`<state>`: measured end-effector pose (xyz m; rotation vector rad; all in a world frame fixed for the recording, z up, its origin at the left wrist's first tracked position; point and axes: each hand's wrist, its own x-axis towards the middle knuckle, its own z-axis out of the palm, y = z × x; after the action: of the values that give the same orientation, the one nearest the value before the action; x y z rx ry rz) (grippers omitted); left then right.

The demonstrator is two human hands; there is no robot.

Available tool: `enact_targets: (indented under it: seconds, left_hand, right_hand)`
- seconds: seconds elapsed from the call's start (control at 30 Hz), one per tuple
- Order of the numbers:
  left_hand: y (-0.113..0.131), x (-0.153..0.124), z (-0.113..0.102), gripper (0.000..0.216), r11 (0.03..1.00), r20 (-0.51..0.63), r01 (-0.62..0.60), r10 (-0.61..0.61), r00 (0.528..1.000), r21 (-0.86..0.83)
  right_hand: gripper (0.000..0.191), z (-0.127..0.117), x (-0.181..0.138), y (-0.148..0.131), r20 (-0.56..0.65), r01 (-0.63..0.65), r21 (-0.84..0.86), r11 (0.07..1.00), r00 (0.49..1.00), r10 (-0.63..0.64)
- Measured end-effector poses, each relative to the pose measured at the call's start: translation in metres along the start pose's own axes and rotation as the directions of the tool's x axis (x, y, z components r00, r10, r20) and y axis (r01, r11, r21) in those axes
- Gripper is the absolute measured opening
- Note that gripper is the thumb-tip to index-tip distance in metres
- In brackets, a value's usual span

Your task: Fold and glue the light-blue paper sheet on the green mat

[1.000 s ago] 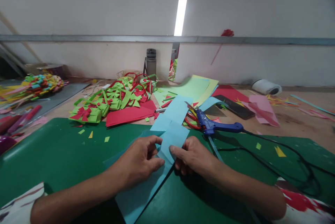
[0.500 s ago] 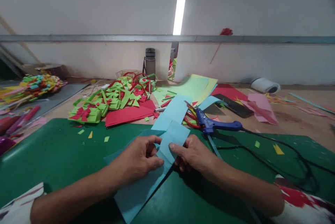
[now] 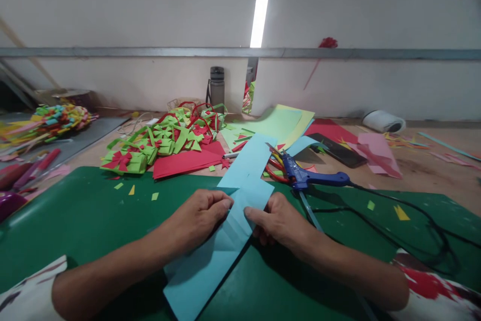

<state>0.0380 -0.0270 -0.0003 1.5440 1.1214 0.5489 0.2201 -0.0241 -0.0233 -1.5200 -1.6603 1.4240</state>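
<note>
A folded sheet of light blue paper (image 3: 214, 266) slants across the green mat, with flaps and creases around its middle. My left hand (image 3: 205, 218) pinches a flap at the paper's left side between thumb and fingers. On the opposite edge, my right hand (image 3: 276, 218) grips the paper, its thumb on top and its fingers curled underneath. The upper blue panel (image 3: 250, 158) reaches away from me, past the mat's far edge. Just right of it lies a blue glue gun (image 3: 306, 177), its nozzle pointing up and left.
Green paper bags with red bows (image 3: 128, 161) are heaped at the back left, beside red paper (image 3: 186, 163). A phone (image 3: 338, 150), pink paper (image 3: 378, 155) and a white roll (image 3: 384, 121) lie at the right. A black cord (image 3: 398, 206) curls over the green mat (image 3: 112, 216).
My left fingers have closed onto the flap. The middle flap has been opened out flatter, so the paper's creased centre shows more. My right hand keeps its hold.
</note>
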Motion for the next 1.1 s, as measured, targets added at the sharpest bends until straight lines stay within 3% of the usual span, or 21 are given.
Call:
enact_targets:
  seconds: [0.3, 0.47, 0.8, 1.1]
  left_hand:
    - [-0.001, 0.003, 0.004, 0.025, 0.999, -0.019, 0.013, -0.012, 1.000, 0.030]
    - [-0.006, 0.005, 0.008, 0.036, 0.999, -0.053, -0.001, 0.003, 0.999, 0.045]
    - [-0.011, 0.013, 0.013, 0.031, 0.995, -0.101, -0.051, 0.061, 0.993, 0.091]
    - [-0.004, 0.013, 0.016, 0.027, 0.993, -0.127, -0.010, 0.025, 0.992, 0.117]
  right_hand:
    - [0.023, 0.002, -0.001, 0.003, 0.034, 0.086, -0.031, 0.996, 0.996, -0.085]
    - [0.021, 0.002, -0.004, 0.002, 0.058, 0.134, -0.036, 0.990, 0.990, -0.132]
    - [0.025, 0.002, -0.005, 0.003, 0.059, 0.145, -0.052, 0.988, 0.988, -0.142]
    - [0.025, 0.003, -0.006, 0.003, 0.045, 0.151, -0.090, 0.984, 0.988, -0.148]
